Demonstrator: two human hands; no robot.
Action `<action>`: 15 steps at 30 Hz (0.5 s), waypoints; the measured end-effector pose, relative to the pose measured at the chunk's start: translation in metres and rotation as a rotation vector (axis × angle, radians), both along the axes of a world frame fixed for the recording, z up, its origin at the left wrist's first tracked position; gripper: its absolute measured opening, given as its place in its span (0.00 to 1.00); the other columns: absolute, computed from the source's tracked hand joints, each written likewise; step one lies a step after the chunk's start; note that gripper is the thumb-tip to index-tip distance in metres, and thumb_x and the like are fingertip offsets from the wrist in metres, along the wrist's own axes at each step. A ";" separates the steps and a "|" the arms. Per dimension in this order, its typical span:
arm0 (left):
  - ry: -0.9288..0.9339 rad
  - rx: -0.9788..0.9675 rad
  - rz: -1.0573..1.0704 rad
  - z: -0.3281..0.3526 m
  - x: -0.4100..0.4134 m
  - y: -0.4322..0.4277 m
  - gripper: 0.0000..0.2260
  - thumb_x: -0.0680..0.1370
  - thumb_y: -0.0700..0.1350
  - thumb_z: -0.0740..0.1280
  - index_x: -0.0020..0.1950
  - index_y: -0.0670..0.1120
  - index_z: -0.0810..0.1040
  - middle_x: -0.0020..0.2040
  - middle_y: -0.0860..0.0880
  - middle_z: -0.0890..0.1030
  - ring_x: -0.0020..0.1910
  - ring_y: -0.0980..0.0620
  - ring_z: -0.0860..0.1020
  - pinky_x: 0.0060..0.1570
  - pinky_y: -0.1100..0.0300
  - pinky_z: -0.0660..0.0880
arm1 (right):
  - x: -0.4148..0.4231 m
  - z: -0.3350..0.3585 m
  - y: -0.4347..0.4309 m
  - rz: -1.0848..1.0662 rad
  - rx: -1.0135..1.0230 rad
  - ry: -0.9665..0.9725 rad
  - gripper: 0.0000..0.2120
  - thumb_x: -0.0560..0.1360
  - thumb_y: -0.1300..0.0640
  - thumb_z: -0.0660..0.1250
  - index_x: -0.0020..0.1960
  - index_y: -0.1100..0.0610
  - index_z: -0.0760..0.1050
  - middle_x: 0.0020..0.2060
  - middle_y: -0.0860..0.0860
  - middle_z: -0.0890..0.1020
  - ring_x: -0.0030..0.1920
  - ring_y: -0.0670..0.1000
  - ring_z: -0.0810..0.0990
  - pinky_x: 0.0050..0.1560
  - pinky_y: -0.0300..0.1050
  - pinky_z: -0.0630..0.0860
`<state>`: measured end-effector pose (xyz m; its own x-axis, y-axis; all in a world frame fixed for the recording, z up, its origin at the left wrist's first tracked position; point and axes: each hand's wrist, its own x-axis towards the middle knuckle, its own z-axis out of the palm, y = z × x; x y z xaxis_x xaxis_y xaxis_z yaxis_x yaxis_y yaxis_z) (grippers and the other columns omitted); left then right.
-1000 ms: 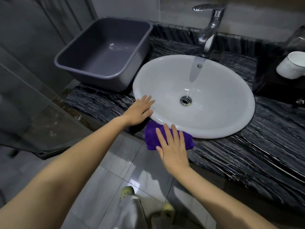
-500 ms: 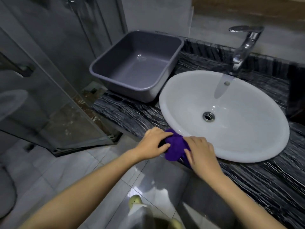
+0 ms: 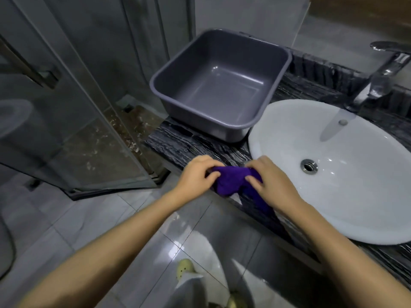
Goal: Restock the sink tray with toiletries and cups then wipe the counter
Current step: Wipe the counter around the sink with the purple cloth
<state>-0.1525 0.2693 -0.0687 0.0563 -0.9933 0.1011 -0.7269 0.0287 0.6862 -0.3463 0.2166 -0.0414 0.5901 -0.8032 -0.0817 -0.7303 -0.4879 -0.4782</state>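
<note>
Left hand: your left hand (image 3: 198, 174) grips the purple cloth (image 3: 233, 181), fingers (image 3: 213, 174) curled over its left end.
Right hand: your right hand (image 3: 270, 183) pinches its right end, fingers clamped on it.
Cloth: bunched between both hands at the front edge of the dark tabletop (image 3: 182, 141).
Sink: the white basin (image 3: 347, 174) lies just right of your right fingers.
Tub: the grey tub (image 3: 220, 83) sits beyond your fingers.
</note>
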 end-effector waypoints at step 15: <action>-0.206 0.152 -0.157 -0.016 0.087 -0.022 0.21 0.74 0.40 0.64 0.67 0.48 0.71 0.63 0.46 0.76 0.62 0.46 0.70 0.66 0.53 0.65 | 0.064 -0.037 -0.005 0.013 -0.090 0.195 0.17 0.78 0.52 0.61 0.66 0.52 0.71 0.61 0.51 0.76 0.61 0.55 0.71 0.60 0.50 0.70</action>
<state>-0.0658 0.2478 -0.0847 -0.1053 -0.9928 -0.0563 -0.8458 0.0597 0.5301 -0.2825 0.2116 -0.0782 0.5807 -0.8046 -0.1239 -0.7980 -0.5324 -0.2825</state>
